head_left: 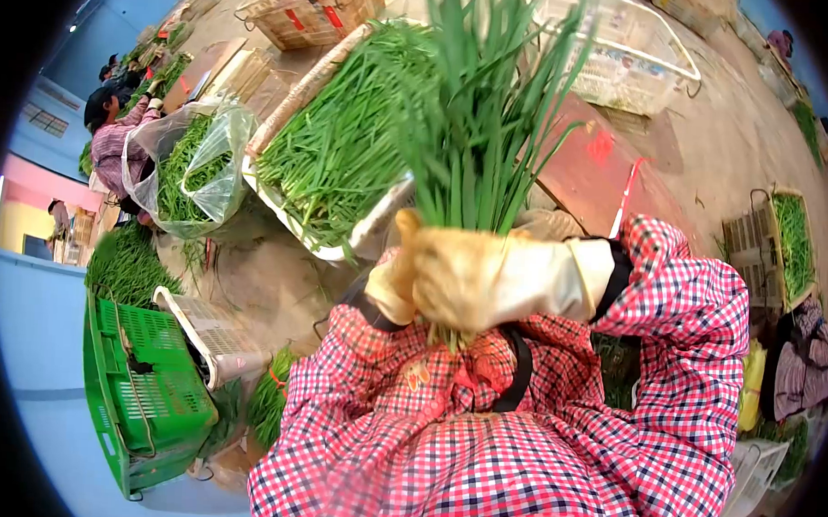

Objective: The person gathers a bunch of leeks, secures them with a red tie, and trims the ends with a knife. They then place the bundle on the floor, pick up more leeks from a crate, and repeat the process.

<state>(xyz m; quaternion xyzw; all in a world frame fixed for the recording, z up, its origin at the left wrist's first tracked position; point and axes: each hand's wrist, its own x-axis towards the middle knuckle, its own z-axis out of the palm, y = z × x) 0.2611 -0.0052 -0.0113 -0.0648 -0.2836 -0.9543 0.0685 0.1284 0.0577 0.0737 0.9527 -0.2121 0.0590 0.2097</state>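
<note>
The bunch of chives (475, 123) stands upright before my chest, leaves fanning upward and cut ends poking out below my gloves. My right hand (473, 280) has its fingers closed tight around the base. My left hand (387, 292) clasps the same base just beside it, partly hidden behind the right. Beyond the bunch lies a white tray (291, 221) heaped with more greens, and left of it a clear plastic bag (191, 170) of them. A green crate (149, 395) sits on the floor at lower left. A co-worker (114, 139) sits far left.
</note>
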